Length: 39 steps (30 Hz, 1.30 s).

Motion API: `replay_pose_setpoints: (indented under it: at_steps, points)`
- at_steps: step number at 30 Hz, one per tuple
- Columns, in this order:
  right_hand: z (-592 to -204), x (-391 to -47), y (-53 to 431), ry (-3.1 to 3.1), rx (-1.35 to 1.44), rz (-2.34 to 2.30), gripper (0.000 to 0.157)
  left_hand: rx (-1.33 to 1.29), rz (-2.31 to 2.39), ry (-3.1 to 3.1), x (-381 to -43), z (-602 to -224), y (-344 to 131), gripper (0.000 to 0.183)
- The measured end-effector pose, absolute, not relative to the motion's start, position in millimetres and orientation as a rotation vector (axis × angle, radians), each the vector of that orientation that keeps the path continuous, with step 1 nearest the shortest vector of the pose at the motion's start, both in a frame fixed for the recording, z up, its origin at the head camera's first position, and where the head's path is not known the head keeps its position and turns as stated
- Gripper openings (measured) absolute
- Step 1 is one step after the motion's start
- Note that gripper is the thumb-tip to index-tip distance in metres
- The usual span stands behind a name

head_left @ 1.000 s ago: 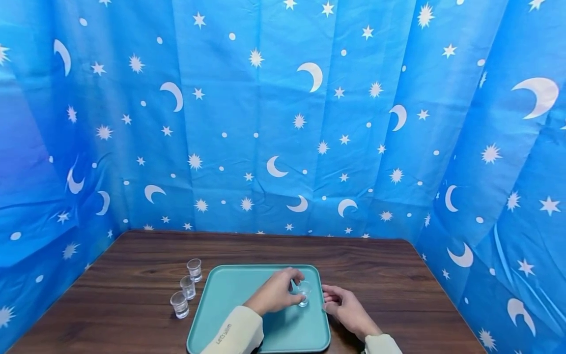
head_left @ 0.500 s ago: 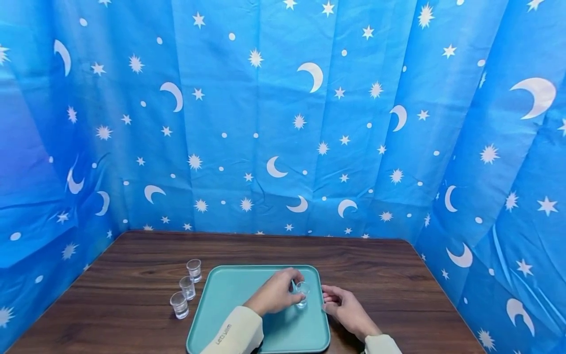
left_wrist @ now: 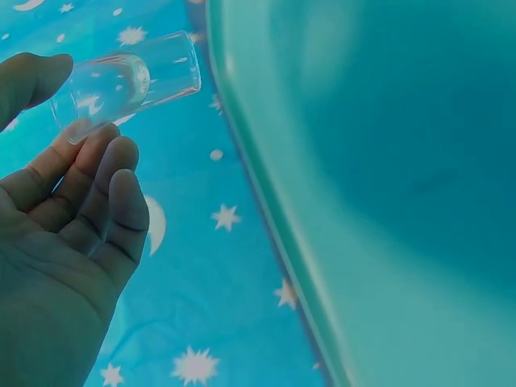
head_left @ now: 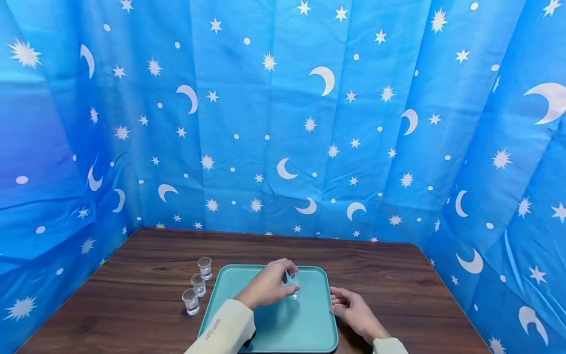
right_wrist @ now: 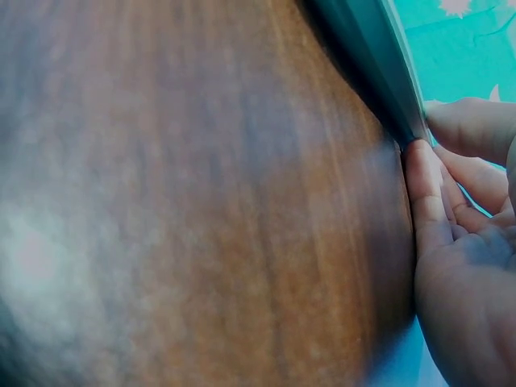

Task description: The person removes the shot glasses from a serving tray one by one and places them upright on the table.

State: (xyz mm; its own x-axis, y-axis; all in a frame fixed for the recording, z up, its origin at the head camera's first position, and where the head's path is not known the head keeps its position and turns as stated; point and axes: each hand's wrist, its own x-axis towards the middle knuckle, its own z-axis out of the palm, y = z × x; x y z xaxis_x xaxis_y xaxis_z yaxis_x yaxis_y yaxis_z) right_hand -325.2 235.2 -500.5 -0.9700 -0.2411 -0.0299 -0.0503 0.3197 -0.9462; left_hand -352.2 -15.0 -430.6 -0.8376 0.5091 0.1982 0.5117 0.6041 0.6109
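My left hand [head_left: 269,284] pinches a small clear shot glass [head_left: 295,285] between thumb and fingers, above the right half of a teal tray [head_left: 309,322]. In the left wrist view the shot glass [left_wrist: 133,85] is near the fingertips, apart from the tray's surface. At the tray's right edge, my right hand [head_left: 355,312] holds the rim. The right wrist view has the thumb of that hand [right_wrist: 468,218] on the upper side of the tray [right_wrist: 379,60] and the fingers at its outer side, low by the table.
Left of the tray, three more clear shot glasses [head_left: 205,268] [head_left: 198,285] [head_left: 191,301] stand in a slanting row on the dark wood table [head_left: 389,275]. A blue curtain [head_left: 247,123] with white moons and stars hangs behind the table and along both sides.
My left hand has lifted the shot glass and carried it slightly left over the tray. The right hand stays at the tray's edge. The head view has turned a little left.
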Motion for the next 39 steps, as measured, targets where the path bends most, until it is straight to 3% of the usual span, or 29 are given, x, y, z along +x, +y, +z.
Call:
replay_pose_setpoints:
  at_steps: [19, 39]
  points:
    - [-501.3, -323.3, 238.0, 2.423, -0.260, -1.716, 0.048, -0.862, -1.005, -2.723, -336.5, -426.9, -96.3, 0.026]
    - [-500.4, -323.5, 234.7, 2.438, -0.272, -1.703, 0.048, -0.885, -0.978, -2.801, -294.4, -411.9, -185.9, 0.028]
